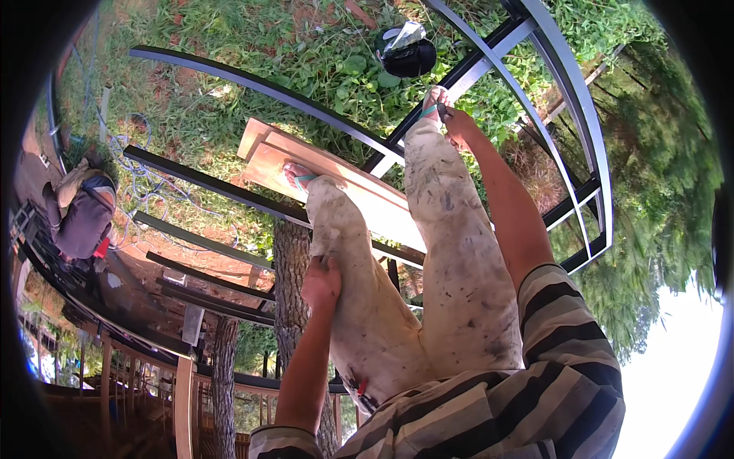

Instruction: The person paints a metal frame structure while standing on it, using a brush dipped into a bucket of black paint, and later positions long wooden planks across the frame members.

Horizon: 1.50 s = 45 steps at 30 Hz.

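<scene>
A large frame (474,70) of dark, smooth metal spreads above leafy grass (306,46), its long bars bowed by the lens; straight members cross between the curved rails at the right, and the upper faces catch a grey-white sheen where the light falls. The frame lies beneath and around the person's legs, with bars reaching out on the left too. The pale trousers (459,252) come next in size: loose, creased cloth, off-white, covered in dark smears and specks, heaviest along the right leg. Above them sits a shirt (497,413) broadly striped in black, grey and beige. A rough-barked tree trunk (291,268) rises just beside the left leg. Flat wooden planks (352,187), light brown and straight-edged, lie side by side across the bars, sunlit nearly white at one end; the left foot (295,173) stands on them. The right foot (434,99), in a teal-strapped sandal, is on a metal member. A rounded, glossy black object (409,57) sits in the grass near it. Of the hands, the left hand (321,281) rests on the left trouser leg, fingers curled in; whether it pinches cloth I cannot tell. The right hand (457,127) is beside the right shin, fingers bent near a small dark shape; its grip is unclear.
</scene>
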{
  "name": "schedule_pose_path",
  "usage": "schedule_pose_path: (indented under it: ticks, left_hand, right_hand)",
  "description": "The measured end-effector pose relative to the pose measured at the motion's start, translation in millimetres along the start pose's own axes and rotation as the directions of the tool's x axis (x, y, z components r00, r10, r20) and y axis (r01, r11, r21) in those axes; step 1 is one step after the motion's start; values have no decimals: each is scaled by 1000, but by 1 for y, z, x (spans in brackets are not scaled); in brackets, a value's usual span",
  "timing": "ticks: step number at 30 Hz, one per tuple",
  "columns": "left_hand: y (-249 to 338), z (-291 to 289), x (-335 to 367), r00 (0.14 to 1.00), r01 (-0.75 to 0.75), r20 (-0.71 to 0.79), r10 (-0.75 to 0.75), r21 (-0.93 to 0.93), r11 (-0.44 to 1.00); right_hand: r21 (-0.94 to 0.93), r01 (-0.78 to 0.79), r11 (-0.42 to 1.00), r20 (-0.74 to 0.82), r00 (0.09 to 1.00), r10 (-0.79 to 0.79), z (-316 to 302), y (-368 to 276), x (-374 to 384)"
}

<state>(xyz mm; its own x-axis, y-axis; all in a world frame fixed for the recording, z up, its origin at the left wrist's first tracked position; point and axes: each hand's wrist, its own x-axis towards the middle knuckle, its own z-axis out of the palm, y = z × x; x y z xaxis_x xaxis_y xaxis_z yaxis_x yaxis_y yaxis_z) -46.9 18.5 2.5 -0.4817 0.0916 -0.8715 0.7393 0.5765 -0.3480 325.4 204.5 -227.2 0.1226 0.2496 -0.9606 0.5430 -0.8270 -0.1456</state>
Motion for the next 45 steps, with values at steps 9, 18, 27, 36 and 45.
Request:
schedule_pose_path:
  ticks: [9, 18, 27, 36, 45]
  left_hand:
    - [9, -8, -8, 1000, 29, 10, -28, -51, 998]
    - [14, -7, -8, 999, 45, 17, -45, -12, 999]
    - [10, 5, -3, 1000, 23, 7, -23, -25, 999]
    - [10, 5, 0, 1000, 20, 21, -19, -13, 1000]
    - [12, 3, -1, 998, 44, 37, -44, 6, 999]
  right_hand:
    - [-26, -16, 1000, 13, 1000, 16, 0, 20, -11]
    - [13, -69, 998, 34, 997, 68, 3, -7, 52]
    - [-25, -5, 1000, 6, 1000, 5, 4, 5, 48]
    - [37, 42, 998, 65, 997, -45, -17, -38, 48]
    - [2, -32, 1000, 73, 997, 31, -19, -18, 60]
